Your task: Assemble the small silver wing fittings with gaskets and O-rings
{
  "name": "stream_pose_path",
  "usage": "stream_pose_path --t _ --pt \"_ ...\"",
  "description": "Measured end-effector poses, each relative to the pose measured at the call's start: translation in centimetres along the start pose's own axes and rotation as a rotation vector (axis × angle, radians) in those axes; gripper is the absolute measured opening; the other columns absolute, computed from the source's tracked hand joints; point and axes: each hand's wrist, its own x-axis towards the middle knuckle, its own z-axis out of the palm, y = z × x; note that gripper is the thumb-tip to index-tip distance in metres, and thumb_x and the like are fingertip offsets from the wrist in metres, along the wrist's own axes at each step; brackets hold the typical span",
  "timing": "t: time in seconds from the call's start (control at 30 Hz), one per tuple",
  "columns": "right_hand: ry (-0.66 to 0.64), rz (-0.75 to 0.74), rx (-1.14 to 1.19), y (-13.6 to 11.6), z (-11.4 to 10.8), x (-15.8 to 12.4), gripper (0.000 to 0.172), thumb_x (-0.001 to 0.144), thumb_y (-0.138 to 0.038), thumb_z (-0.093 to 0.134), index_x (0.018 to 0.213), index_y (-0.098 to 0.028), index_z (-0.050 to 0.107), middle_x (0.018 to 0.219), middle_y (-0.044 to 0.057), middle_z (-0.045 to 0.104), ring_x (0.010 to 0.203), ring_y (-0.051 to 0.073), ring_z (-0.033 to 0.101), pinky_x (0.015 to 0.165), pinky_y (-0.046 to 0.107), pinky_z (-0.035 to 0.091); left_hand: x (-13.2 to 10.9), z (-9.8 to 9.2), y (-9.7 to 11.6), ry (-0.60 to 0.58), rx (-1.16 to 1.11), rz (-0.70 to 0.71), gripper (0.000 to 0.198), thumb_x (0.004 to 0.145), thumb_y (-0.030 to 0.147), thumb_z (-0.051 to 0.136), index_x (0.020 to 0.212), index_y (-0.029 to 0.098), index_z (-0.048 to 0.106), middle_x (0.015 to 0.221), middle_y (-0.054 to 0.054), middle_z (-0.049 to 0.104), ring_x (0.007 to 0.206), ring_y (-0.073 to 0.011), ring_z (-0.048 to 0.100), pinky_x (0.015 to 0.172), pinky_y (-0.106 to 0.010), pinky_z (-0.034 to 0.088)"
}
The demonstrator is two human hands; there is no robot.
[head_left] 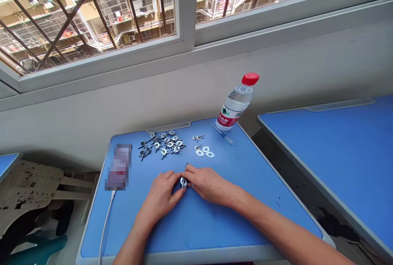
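Fingers [174,177] of L hand [161,193] n R hand [208,181] are nearly closed round a small metal part [183,182], nr side of the pile [170,144] on the tabletop [221,224], so imo keep L pinch steady, nudge gently w/ R n stay low.

The left grip [164,191] and right grip [208,183] are bare, five-fingered hands; left forearm [136,230] and right forearm [270,220] are bare too, widening from slim wrists [235,194].
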Motion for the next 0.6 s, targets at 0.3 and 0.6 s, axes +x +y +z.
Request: stream_pose_path --t 0.3,0.6 --pt "-0.030 -0.013 -0.057 -0.28 -0.43 0.26 0.020 0.088 -0.002 0.050 0.102 -0.015 0.058 0.102 0.006 0.061 0.065 0.015 0.057 0.052 0.028 0.025 0.08 -0.34 0.19 -0.087 0.021 -0.011 0.009 0.095 0.018 0.051 0.096 0.020 0.060 0.088 -0.002 0.064 0.079 -0.0196 0.060 0.072 -0.031 0.044" --pt "-0.014 0.159 0.090 -0.29 -0.89 0.39 0.019 0.092 -0.021 0.064 0.109 -0.014 0.058 0.106 0.008 0.065 0.087 0.022 0.066 0.066 0.029 0.040 0.09 0.14 0.35 -0.025 0.077 0.001 0.016 0.096 0.016 0.044 0.092 0.020 0.059 0.085 -0.004 0.065 0.077 -0.0206 0.062 0.073 -0.033 0.045"
